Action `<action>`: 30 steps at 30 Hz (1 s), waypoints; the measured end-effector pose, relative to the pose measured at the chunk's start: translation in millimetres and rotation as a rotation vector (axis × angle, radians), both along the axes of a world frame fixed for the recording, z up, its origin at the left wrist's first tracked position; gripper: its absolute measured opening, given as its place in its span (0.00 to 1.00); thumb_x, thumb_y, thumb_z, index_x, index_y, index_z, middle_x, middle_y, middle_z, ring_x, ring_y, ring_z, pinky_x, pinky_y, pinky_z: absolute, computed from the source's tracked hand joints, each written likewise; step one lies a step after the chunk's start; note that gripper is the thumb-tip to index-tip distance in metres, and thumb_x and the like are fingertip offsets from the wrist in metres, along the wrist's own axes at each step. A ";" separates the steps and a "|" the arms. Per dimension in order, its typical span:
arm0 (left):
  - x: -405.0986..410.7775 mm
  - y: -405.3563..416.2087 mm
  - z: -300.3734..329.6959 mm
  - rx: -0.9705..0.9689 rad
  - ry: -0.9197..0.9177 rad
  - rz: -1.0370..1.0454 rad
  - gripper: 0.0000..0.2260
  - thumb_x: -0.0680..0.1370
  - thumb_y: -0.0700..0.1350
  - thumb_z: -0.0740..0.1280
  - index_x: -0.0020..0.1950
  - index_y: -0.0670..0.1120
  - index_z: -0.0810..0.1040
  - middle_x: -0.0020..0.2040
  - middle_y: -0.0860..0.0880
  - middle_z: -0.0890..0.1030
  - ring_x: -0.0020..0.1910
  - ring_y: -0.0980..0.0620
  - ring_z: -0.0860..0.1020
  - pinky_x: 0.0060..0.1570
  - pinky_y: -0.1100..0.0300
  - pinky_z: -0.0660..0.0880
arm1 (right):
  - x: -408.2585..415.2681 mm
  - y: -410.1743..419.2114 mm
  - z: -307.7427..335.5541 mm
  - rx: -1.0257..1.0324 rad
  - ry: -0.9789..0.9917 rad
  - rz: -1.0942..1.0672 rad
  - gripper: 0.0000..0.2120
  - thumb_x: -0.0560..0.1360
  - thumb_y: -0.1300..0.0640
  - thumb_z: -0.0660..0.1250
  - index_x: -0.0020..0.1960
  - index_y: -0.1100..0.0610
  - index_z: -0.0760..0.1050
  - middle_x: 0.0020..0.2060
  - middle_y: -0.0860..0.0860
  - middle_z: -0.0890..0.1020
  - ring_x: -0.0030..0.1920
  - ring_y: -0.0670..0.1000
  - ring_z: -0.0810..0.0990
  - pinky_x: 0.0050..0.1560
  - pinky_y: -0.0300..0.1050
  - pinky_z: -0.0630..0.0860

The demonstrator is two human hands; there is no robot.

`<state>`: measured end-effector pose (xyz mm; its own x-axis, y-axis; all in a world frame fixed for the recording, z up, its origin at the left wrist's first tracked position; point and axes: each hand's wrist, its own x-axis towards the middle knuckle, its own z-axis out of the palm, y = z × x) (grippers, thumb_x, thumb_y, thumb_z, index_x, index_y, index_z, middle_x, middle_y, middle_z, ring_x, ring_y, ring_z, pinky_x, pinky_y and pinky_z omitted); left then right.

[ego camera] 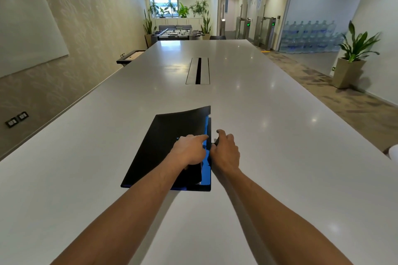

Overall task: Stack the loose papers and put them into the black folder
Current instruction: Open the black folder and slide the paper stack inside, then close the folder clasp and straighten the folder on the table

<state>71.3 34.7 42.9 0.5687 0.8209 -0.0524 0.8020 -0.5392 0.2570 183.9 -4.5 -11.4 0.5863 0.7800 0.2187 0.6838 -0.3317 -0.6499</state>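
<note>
The black folder [163, 142] lies on the white table [269, 135] in front of me, its top cover slightly lifted at the far right corner. A blue inner layer [207, 170] shows along its right edge. My left hand [189, 150] rests flat on the cover, index finger stretched toward the right edge. My right hand [226, 153] is at the folder's right edge, fingers curled around a small dark tab there. No loose papers are visible; whatever lies inside the folder is hidden.
A long cable slot [198, 71] is set into the table's middle, beyond the folder. A potted plant [353, 58] stands on the floor at right. A foosball table [174, 33] stands past the far end.
</note>
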 end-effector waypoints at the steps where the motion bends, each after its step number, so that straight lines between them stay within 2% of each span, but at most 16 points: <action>1: -0.4 -1.7 -2.8 0.039 0.024 -0.005 0.28 0.77 0.52 0.63 0.75 0.58 0.57 0.55 0.47 0.76 0.42 0.52 0.77 0.40 0.58 0.78 | 1.1 -0.1 -3.7 0.023 0.029 -0.007 0.22 0.78 0.56 0.64 0.71 0.51 0.65 0.59 0.54 0.73 0.39 0.47 0.75 0.36 0.35 0.70; 3: -2.0 -3.9 -9.2 0.162 0.095 -0.011 0.29 0.75 0.59 0.62 0.74 0.57 0.58 0.47 0.48 0.75 0.40 0.52 0.76 0.42 0.55 0.78 | 1.9 0.0 -9.2 0.060 0.078 0.010 0.22 0.79 0.54 0.62 0.72 0.48 0.63 0.60 0.52 0.72 0.41 0.45 0.73 0.35 0.34 0.67; 4: -3.0 -4.3 -12.7 0.210 0.110 0.000 0.27 0.74 0.62 0.61 0.70 0.55 0.64 0.45 0.49 0.75 0.40 0.51 0.76 0.43 0.55 0.77 | 1.8 0.0 -10.6 0.064 0.086 0.031 0.23 0.79 0.52 0.61 0.73 0.46 0.62 0.60 0.51 0.73 0.43 0.45 0.73 0.38 0.35 0.67; 6: -4.6 -3.9 -21.3 0.265 0.090 0.042 0.23 0.72 0.65 0.59 0.56 0.51 0.75 0.42 0.50 0.77 0.39 0.52 0.76 0.43 0.55 0.76 | 1.2 -0.1 -12.7 0.061 0.058 0.059 0.22 0.79 0.51 0.61 0.72 0.45 0.64 0.60 0.49 0.74 0.46 0.46 0.76 0.43 0.38 0.69; 8: -8.0 -3.7 -34.1 0.320 0.016 0.070 0.23 0.71 0.67 0.57 0.47 0.50 0.77 0.41 0.50 0.77 0.38 0.53 0.75 0.41 0.56 0.74 | 0.2 -0.7 -16.0 0.070 0.012 0.064 0.17 0.79 0.50 0.60 0.68 0.45 0.69 0.59 0.49 0.76 0.50 0.48 0.78 0.45 0.38 0.71; 10: -12.9 -4.1 -47.8 0.402 -0.066 0.059 0.22 0.72 0.67 0.56 0.45 0.50 0.76 0.43 0.50 0.76 0.39 0.54 0.72 0.40 0.57 0.71 | -0.1 -1.1 -20.7 0.074 -0.040 0.081 0.15 0.80 0.48 0.59 0.66 0.46 0.72 0.58 0.49 0.77 0.53 0.47 0.76 0.47 0.38 0.73; 12: -17.1 -1.7 -59.7 0.439 -0.116 0.029 0.22 0.72 0.67 0.56 0.48 0.51 0.75 0.46 0.50 0.75 0.43 0.53 0.71 0.44 0.56 0.69 | 0.8 -0.3 -23.5 0.072 -0.110 0.118 0.15 0.80 0.49 0.60 0.65 0.46 0.74 0.59 0.49 0.77 0.56 0.48 0.74 0.50 0.39 0.72; 17: -18.1 6.7 -73.7 0.335 -0.266 0.029 0.27 0.71 0.67 0.59 0.61 0.50 0.70 0.57 0.48 0.75 0.57 0.49 0.73 0.59 0.50 0.68 | 4.0 0.9 -18.6 0.050 -0.200 0.197 0.15 0.80 0.52 0.59 0.64 0.48 0.78 0.62 0.50 0.80 0.63 0.53 0.73 0.64 0.51 0.70; 18: -18.1 8.2 -75.9 0.307 -0.280 0.016 0.30 0.71 0.66 0.59 0.66 0.49 0.67 0.63 0.47 0.73 0.62 0.48 0.71 0.63 0.49 0.65 | 3.5 0.3 -18.2 0.026 -0.216 0.205 0.16 0.80 0.52 0.58 0.64 0.48 0.78 0.62 0.50 0.80 0.64 0.53 0.73 0.65 0.52 0.69; 21: -17.8 13.3 -80.7 0.251 -0.175 -0.030 0.34 0.73 0.65 0.56 0.76 0.51 0.57 0.76 0.48 0.60 0.75 0.46 0.56 0.71 0.45 0.53 | 1.8 -1.7 -18.3 -0.032 -0.263 0.225 0.17 0.81 0.53 0.55 0.66 0.48 0.76 0.64 0.50 0.79 0.65 0.53 0.72 0.65 0.52 0.67; 24: -17.2 17.4 -81.6 0.227 -0.119 -0.042 0.34 0.73 0.67 0.51 0.76 0.53 0.57 0.78 0.50 0.57 0.76 0.47 0.52 0.72 0.44 0.49 | 1.0 -2.5 -15.8 -0.075 -0.293 0.237 0.19 0.80 0.54 0.54 0.67 0.48 0.75 0.65 0.50 0.77 0.65 0.53 0.71 0.64 0.52 0.65; 30: -16.4 17.0 -80.6 0.222 -0.123 -0.039 0.33 0.74 0.66 0.52 0.76 0.53 0.58 0.77 0.51 0.61 0.76 0.47 0.54 0.73 0.43 0.50 | 0.5 -1.5 -15.7 -0.109 -0.311 0.245 0.18 0.80 0.54 0.54 0.67 0.48 0.74 0.65 0.50 0.77 0.65 0.53 0.70 0.63 0.52 0.65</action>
